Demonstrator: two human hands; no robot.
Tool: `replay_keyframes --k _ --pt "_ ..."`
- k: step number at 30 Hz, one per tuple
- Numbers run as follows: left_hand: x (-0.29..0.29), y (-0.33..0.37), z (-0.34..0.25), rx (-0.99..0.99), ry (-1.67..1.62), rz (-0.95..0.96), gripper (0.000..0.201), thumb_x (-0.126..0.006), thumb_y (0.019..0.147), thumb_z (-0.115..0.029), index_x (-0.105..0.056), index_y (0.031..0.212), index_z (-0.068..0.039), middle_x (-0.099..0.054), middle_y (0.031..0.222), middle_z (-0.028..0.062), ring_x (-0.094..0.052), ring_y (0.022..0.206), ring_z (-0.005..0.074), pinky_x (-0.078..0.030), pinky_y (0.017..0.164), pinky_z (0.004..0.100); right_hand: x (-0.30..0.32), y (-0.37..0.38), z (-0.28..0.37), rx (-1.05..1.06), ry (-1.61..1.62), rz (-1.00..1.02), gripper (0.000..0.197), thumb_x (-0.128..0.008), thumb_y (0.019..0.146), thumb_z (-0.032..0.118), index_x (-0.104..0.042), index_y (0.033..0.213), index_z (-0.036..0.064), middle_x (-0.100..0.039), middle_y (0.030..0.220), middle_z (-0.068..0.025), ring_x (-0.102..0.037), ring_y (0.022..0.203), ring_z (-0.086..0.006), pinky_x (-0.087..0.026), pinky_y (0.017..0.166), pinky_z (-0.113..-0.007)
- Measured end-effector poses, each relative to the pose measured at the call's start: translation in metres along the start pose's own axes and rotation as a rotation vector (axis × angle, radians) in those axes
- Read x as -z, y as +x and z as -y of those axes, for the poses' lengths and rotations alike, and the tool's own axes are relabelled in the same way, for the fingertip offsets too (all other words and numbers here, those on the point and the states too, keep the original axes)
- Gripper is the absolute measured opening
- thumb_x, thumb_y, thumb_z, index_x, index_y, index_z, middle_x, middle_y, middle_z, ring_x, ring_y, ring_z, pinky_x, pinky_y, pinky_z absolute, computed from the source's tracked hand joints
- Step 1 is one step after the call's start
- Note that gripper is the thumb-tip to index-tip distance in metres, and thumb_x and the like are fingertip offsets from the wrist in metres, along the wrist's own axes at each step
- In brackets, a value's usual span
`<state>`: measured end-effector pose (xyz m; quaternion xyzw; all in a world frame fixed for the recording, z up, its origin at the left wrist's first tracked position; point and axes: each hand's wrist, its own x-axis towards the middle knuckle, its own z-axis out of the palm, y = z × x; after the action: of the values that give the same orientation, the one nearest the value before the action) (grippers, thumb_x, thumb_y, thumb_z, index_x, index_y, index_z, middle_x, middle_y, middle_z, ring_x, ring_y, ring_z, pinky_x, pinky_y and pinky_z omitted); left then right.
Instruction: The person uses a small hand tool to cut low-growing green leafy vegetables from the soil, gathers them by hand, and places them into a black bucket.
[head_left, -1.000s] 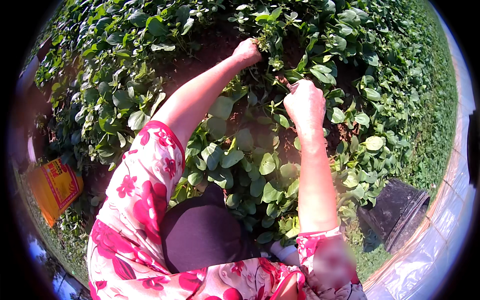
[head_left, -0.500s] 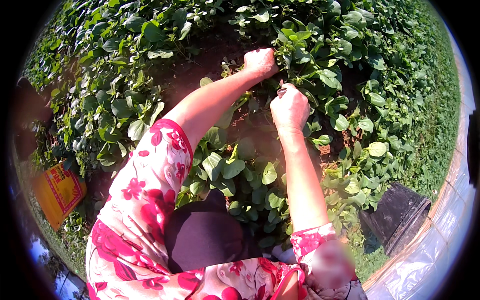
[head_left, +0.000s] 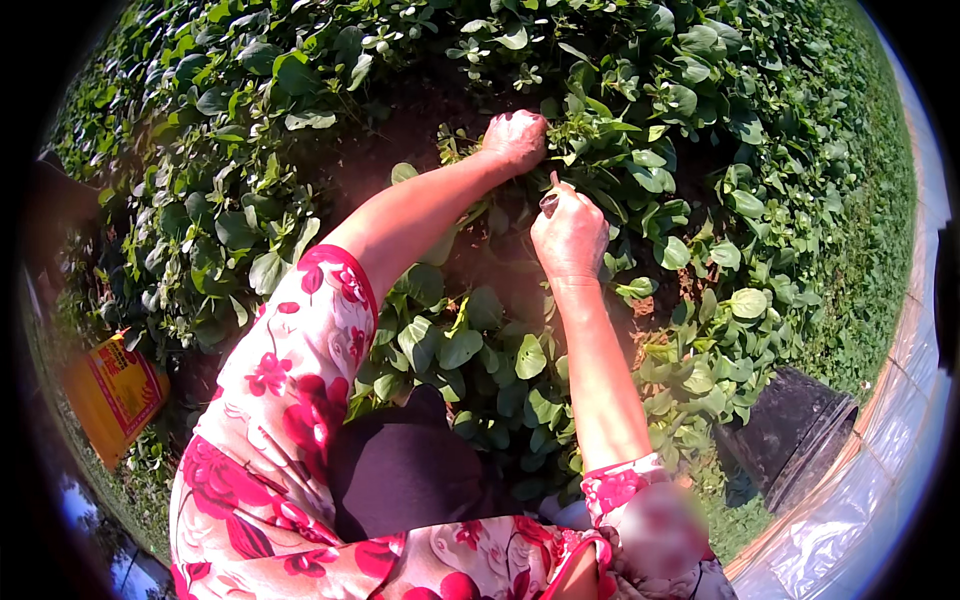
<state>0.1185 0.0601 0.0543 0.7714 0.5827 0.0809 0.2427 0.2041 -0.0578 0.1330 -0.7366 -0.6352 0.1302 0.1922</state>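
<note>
My left hand [head_left: 515,140] is curled into a fist at the base of a leafy green plant [head_left: 592,125]. Its fingertips are hidden, but stems and leaves come out right beside the knuckles. Just nearer and to the right, my right hand [head_left: 570,238] is closed round a small hand tool [head_left: 549,205]. Only the dark, rounded end of that tool shows above the fist, so its kind cannot be made out. The two hands are close together but apart, low among the leaves.
Dense leafy greens [head_left: 250,220] surround both arms, with bare brown soil [head_left: 385,150] between them. A yellow and red container [head_left: 118,395] lies at the left. At the lower right, a black bucket [head_left: 790,435] rests tilted beside a strip of clear plastic sheeting [head_left: 850,530].
My right hand has shifted slightly left, still closed on the tool. The left hand sits a little lower in the picture, and the whole view has moved slightly.
</note>
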Motion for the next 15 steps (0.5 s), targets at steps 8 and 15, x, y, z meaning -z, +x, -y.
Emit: replay_keyframes --k 8,15 --pt "-0.003 0.007 0.015 0.108 -0.183 -0.060 0.020 -0.063 0.071 -0.016 -0.066 0.089 -0.009 -0.065 0.085 0.0182 -0.062 0.085 0.0363 -0.051 0.075 0.0433 0.003 -0.007 -0.003 -0.005 0.057 0.002 0.006 -0.060 0.071 0.005 -0.064 0.077 0.0061 -0.062 0.071 -0.0129 -0.062 0.068 -0.0340 -0.051 0.063 -0.043" --pt "-0.016 0.025 0.045 0.077 -0.361 -0.141 0.021 -0.058 0.080 -0.022 -0.065 0.086 -0.003 -0.065 0.082 0.0199 -0.063 0.081 0.0367 -0.050 0.073 0.0428 0.016 0.006 -0.002 0.003 -0.006 0.041 0.012 -0.060 0.072 0.007 -0.064 0.083 0.0086 -0.062 0.075 -0.0127 -0.062 0.071 -0.0345 -0.051 0.065 -0.043"
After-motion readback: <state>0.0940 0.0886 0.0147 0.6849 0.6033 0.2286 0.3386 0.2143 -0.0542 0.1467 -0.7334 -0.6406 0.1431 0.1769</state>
